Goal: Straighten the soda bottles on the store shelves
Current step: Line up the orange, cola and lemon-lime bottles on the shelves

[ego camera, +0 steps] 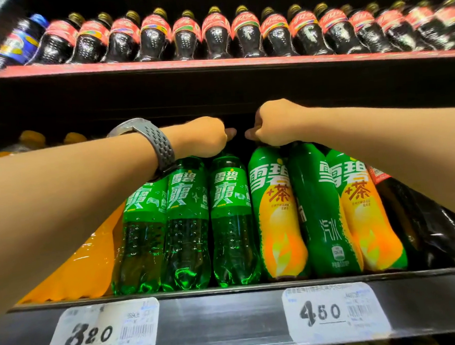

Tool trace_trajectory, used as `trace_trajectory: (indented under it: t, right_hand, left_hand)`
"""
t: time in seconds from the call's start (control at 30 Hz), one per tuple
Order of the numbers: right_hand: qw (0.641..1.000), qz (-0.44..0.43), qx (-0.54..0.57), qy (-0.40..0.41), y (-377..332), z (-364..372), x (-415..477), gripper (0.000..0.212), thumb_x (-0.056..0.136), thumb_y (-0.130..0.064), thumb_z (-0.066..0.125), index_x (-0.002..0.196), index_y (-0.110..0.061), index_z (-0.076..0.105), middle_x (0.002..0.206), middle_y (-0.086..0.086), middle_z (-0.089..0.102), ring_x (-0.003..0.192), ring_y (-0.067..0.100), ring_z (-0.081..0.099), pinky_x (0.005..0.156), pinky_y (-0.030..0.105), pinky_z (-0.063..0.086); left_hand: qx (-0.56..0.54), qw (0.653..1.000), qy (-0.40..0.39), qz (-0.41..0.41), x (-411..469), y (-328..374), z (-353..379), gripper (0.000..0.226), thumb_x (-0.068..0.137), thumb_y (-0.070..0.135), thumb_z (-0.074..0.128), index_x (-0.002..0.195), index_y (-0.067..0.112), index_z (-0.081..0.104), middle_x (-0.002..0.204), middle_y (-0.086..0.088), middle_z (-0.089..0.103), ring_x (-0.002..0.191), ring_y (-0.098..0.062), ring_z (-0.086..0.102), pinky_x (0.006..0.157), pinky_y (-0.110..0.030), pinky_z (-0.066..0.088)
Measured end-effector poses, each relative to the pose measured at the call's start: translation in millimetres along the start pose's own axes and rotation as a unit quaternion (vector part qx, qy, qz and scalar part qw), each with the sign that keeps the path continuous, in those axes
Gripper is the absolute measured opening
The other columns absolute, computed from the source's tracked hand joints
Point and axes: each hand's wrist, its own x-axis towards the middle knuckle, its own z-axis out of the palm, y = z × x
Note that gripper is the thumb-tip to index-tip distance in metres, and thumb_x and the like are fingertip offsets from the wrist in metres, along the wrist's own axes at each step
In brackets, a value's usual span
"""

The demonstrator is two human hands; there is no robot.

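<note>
**Lower shelf [228, 289], row along the front edge.** Our left hand [205, 139] curls round the top of a green bottle [231, 212]. Our right hand [277, 126] is fisted over the tops of a tea bottle [277, 217] and a turned bottle [319, 214], and we cannot tell which it holds. We judge it best to rotate the turned bottle by its neck, base seated, until its label meets the front edge. The bottle is glossy dark green, with its label facing sideways.
</note>
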Motion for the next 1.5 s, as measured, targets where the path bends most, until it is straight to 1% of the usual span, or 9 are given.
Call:
trace_trajectory:
  t: [0.2, 0.47, 0.57, 0.73, 0.87, 1.13, 1.3, 1.4, 1.5]
  right_hand:
    - [0.999, 0.012, 0.036, -0.013, -2.1, 2.4, 1.1, 0.04, 0.093, -0.042, 0.054, 0.113, -0.008, 0.062, 0.099, 0.011, 0.063, 0.09, 0.027, 0.061, 0.066, 0.031, 0.046]
    - [1.0, 0.006, 0.018, -0.015, -2.6, 1.6, 0.4, 0.04, 0.096, -0.037, 0.05, 0.12, -0.007, 0.059, 0.099, 0.011, 0.061, 0.09, 0.027, 0.059, 0.066, 0.031, 0.044]
    - [1.0, 0.004, 0.026, -0.017, -1.8, 1.7, 1.4, 0.04, 0.096, -0.037, 0.05, 0.122, -0.007, 0.058, 0.107, 0.013, 0.062, 0.095, 0.028, 0.06, 0.069, 0.032, 0.046]
    - [1.0, -0.002, 0.011, -0.001, -1.9, 3.3, 0.5, 0.04, 0.095, -0.038, 0.051, 0.119, -0.008, 0.061, 0.109, 0.014, 0.063, 0.098, 0.03, 0.06, 0.072, 0.031, 0.046]
    - [1.0, -0.012, -0.012, 0.007, -2.2, 3.6, 0.1, 0.04, 0.096, -0.04, 0.05, 0.115, -0.007, 0.063, 0.109, 0.015, 0.064, 0.1, 0.031, 0.059, 0.073, 0.03, 0.045]
    - [1.0, -0.012, 0.011, -0.006, 1.9, 4.2, 2.3, 0.044, 0.095, -0.046, 0.047, 0.119, -0.012, 0.061, 0.099, 0.009, 0.058, 0.089, 0.025, 0.055, 0.068, 0.03, 0.041]
    - [0.999, -0.025, 0.039, 0.003, 5.4, 1.3, -1.0, 0.041, 0.093, -0.046, 0.052, 0.114, -0.013, 0.065, 0.095, 0.007, 0.06, 0.088, 0.024, 0.058, 0.061, 0.03, 0.043]
    - [0.999, -0.022, 0.042, -0.001, 6.4, -1.9, -2.6, 0.036, 0.094, -0.04, 0.053, 0.112, -0.012, 0.066, 0.085, 0.005, 0.06, 0.077, 0.022, 0.058, 0.052, 0.025, 0.041]
    - [0.999, -0.025, 0.018, 0.017, 4.4, 1.5, -3.1, 0.037, 0.095, -0.038, 0.053, 0.117, -0.01, 0.063, 0.103, 0.011, 0.064, 0.094, 0.028, 0.06, 0.069, 0.032, 0.049]
  left_hand:
    - [-0.016, 1.0, 0.02, 0.0, -1.9, -0.2, 2.7, 0.049, 0.102, 0.04, 0.037, 0.125, 0.0, 0.054, 0.12, -0.022, 0.058, 0.111, -0.035, 0.055, 0.089, -0.036, 0.042]
    - [-0.026, 0.999, 0.024, -0.002, -3.2, -3.0, 7.4, 0.049, 0.103, 0.038, 0.031, 0.116, -0.002, 0.057, 0.118, -0.023, 0.059, 0.109, -0.037, 0.055, 0.08, -0.032, 0.039]
    - [-0.019, 1.0, 0.022, -0.007, -4.2, 0.4, 7.6, 0.044, 0.104, 0.034, 0.032, 0.128, 0.004, 0.052, 0.124, -0.022, 0.055, 0.114, -0.037, 0.052, 0.091, -0.04, 0.043]
    - [-0.015, 0.999, 0.037, -0.006, -4.8, 2.2, 8.2, 0.042, 0.104, 0.033, 0.034, 0.13, 0.005, 0.051, 0.127, -0.023, 0.053, 0.117, -0.038, 0.05, 0.097, -0.044, 0.042]
    - [-0.038, 0.998, 0.043, -0.001, -3.7, -0.5, 6.9, 0.047, 0.102, 0.038, 0.038, 0.13, 0.004, 0.052, 0.13, -0.021, 0.054, 0.12, -0.035, 0.05, 0.1, -0.041, 0.042]
    - [-0.051, 0.997, 0.042, 0.029, 0.3, -7.0, 2.7, 0.044, 0.099, 0.045, 0.04, 0.115, 0.01, 0.061, 0.114, -0.016, 0.062, 0.107, -0.032, 0.056, 0.08, -0.029, 0.039]
    - [-0.036, 0.998, 0.05, 0.028, -0.7, -4.5, -0.3, 0.043, 0.096, 0.047, 0.046, 0.116, 0.013, 0.064, 0.109, -0.012, 0.064, 0.103, -0.028, 0.057, 0.08, -0.029, 0.041]
    - [-0.027, 0.998, 0.049, 0.036, -1.5, -2.2, -1.8, 0.039, 0.094, 0.045, 0.05, 0.116, 0.016, 0.064, 0.109, -0.009, 0.064, 0.102, -0.027, 0.057, 0.079, -0.028, 0.041]
    - [-0.024, 0.998, 0.041, 0.038, -1.6, 1.4, -4.1, 0.036, 0.095, 0.039, 0.051, 0.116, 0.013, 0.065, 0.11, -0.011, 0.064, 0.101, -0.027, 0.057, 0.078, -0.028, 0.041]
